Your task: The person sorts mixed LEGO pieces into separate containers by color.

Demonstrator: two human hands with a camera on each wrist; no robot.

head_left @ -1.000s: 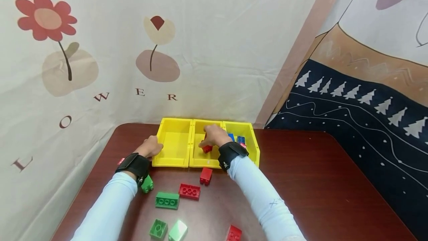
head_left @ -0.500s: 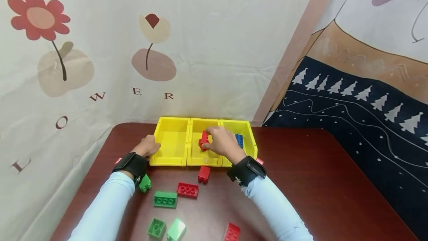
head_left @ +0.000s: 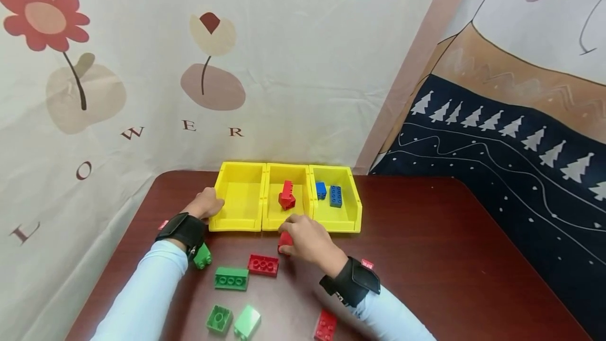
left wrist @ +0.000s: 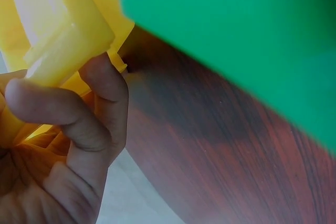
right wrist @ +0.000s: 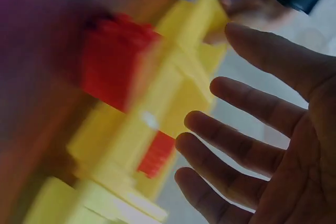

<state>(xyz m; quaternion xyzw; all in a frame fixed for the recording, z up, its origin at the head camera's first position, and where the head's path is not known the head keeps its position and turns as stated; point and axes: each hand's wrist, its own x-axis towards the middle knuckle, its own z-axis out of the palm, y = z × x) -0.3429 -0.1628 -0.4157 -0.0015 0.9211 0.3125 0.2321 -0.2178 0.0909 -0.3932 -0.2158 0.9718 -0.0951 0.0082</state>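
At the bin's left wall, my left hand [head_left: 205,204] grips the yellow bin [head_left: 236,225]; in the left wrist view its fingers [left wrist: 50,103] curl round the bin's edge. My right hand [head_left: 307,238] is just in front of the middle compartment, over a red brick [head_left: 284,242]. Seen from the right wrist, its fingers [right wrist: 231,145] are spread and apart from the red brick [right wrist: 115,64]. Red bricks [head_left: 286,193] lie stacked loosely in the middle compartment. Two blue bricks [head_left: 335,196] are in the right one, and the left compartment holds nothing.
On the brown table [head_left: 426,257] lie a red brick [head_left: 263,265] with its hollow side showing, a long green brick [head_left: 231,278], smaller green bricks [head_left: 219,320] and another red brick [head_left: 325,325]. One green brick [head_left: 202,257] is partly behind the left wrist. A printed cloth [head_left: 293,67] hangs behind.
My right hand let go of a red brick in the middle compartment, then came back toward me to the red brick before the bin. The left hand stays on the bin.
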